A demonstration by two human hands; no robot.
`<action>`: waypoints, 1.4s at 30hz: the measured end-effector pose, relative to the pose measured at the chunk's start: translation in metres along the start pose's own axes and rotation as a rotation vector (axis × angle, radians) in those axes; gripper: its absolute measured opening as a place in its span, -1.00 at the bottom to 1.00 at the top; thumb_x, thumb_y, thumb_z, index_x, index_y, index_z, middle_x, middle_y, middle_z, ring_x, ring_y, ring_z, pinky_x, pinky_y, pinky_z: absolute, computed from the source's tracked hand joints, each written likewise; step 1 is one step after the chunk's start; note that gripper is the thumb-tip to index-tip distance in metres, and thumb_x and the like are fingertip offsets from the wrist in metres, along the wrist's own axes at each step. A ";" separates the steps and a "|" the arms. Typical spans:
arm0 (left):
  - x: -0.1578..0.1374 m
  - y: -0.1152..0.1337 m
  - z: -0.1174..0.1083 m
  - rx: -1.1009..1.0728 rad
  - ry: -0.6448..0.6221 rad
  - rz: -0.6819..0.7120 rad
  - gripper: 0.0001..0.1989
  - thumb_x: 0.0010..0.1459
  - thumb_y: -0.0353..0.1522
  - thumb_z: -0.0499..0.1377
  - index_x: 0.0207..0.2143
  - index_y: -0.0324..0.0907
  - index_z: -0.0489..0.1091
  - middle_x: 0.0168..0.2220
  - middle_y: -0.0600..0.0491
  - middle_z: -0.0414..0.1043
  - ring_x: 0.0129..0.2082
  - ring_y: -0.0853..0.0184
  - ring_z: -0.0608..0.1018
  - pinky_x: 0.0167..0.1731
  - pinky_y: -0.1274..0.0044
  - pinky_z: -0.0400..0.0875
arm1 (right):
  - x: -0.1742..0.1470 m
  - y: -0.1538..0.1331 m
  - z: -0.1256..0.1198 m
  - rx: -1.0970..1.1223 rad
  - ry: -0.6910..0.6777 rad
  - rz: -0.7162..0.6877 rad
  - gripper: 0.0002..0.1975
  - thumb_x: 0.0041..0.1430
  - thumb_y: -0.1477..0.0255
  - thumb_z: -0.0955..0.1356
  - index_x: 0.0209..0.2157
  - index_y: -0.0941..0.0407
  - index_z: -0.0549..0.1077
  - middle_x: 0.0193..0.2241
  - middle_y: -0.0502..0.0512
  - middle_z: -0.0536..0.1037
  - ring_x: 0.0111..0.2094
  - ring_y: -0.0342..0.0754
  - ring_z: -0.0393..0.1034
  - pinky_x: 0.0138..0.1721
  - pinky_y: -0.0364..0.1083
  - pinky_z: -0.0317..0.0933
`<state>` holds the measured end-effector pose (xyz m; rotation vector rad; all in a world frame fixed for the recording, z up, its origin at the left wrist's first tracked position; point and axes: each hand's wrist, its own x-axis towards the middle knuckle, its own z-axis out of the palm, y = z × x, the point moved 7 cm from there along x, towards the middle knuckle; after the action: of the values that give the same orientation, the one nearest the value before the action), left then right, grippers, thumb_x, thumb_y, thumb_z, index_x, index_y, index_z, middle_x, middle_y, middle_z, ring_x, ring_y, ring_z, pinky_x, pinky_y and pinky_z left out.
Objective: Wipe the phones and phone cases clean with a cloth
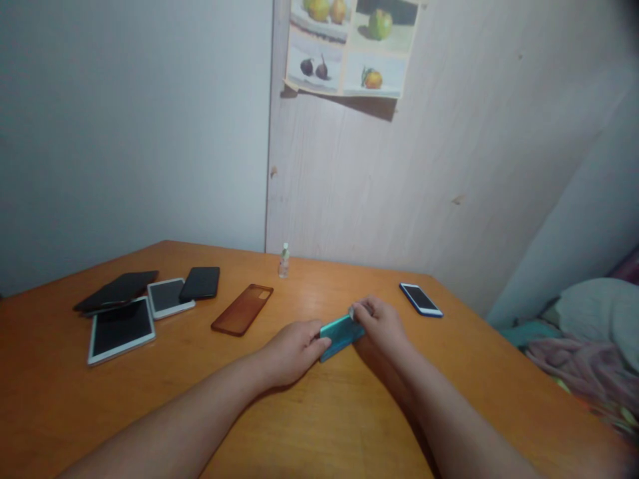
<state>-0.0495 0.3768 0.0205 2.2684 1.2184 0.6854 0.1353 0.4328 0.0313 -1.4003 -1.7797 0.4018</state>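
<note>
A shiny teal-blue phone (pixel 342 338) is tilted up just above the table in front of me, its glossy back facing me. My left hand (pixel 294 351) grips its left end, thumb on the near face and fingers behind. At the upper right corner of the phone, my right hand (pixel 378 322) is closed in a pinch, with a small whitish piece (pixel 352 312) showing at the fingertips. That piece looks like tissue or cloth, but most of it is hidden. Left of my hands lies a brown translucent phone case (pixel 243 310), flat on the table.
Tablets lie at the left: a white-framed one (pixel 123 329), a smaller white one (pixel 170 298) and dark ones (pixel 120 290), (pixel 200 283). A small clear bottle (pixel 284 261) stands at the back. A blue-edged phone (pixel 421 300) lies right. Bedding (pixel 594 332) is beyond the table's right edge.
</note>
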 end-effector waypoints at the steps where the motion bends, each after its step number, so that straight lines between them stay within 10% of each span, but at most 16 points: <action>1: 0.000 0.001 0.000 0.002 -0.007 0.001 -0.71 0.31 -0.20 0.01 -0.39 -0.16 0.34 -0.43 0.10 0.40 -0.41 0.34 0.42 -0.43 0.56 0.18 | 0.006 0.010 -0.008 -0.020 0.044 0.031 -0.75 0.21 0.26 0.29 -0.44 0.09 0.48 -0.49 0.04 0.54 -0.42 -0.04 0.40 -0.38 -0.12 0.15; 13: 0.000 0.001 0.002 -0.100 0.002 0.033 -0.75 0.31 -0.23 0.00 -0.35 -0.17 0.34 -0.38 0.11 0.39 -0.36 0.34 0.41 -0.38 0.57 0.21 | -0.018 -0.038 0.025 0.100 -0.168 -0.161 -0.81 0.22 0.32 0.31 -0.36 0.08 0.53 -0.44 0.02 0.57 -0.39 -0.08 0.41 -0.37 -0.14 0.17; 21: 0.001 -0.001 0.001 -0.129 -0.021 0.005 -0.71 0.31 -0.19 0.02 -0.43 -0.16 0.25 -0.47 0.16 0.26 -0.45 0.39 0.31 -0.43 0.58 0.15 | 0.016 0.027 -0.020 -0.047 0.127 0.082 -0.74 0.20 0.26 0.28 -0.41 0.12 0.49 -0.45 0.09 0.55 -0.39 -0.02 0.40 -0.38 -0.11 0.12; 30: 0.001 -0.002 0.004 -0.221 -0.048 -0.017 -0.69 0.31 -0.15 0.00 -0.40 -0.16 0.26 -0.47 0.16 0.29 -0.44 0.38 0.32 -0.41 0.56 0.19 | -0.018 -0.035 0.027 0.094 -0.096 -0.183 -0.81 0.26 0.33 0.30 -0.36 0.09 0.51 -0.42 0.01 0.57 -0.38 -0.10 0.40 -0.40 -0.16 0.12; 42: 0.000 -0.006 0.004 -0.235 -0.085 -0.075 -0.64 0.30 -0.08 -0.01 -0.37 -0.16 0.29 -0.47 0.13 0.34 -0.45 0.36 0.36 -0.41 0.55 0.23 | 0.006 0.000 -0.004 -0.036 0.102 0.003 -0.83 0.22 0.39 0.33 -0.42 0.11 0.51 -0.40 0.07 0.53 -0.33 -0.07 0.37 -0.32 -0.14 0.11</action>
<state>-0.0504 0.3790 0.0138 2.0281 1.1146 0.6598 0.1384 0.4377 0.0360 -1.4240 -1.7099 0.2956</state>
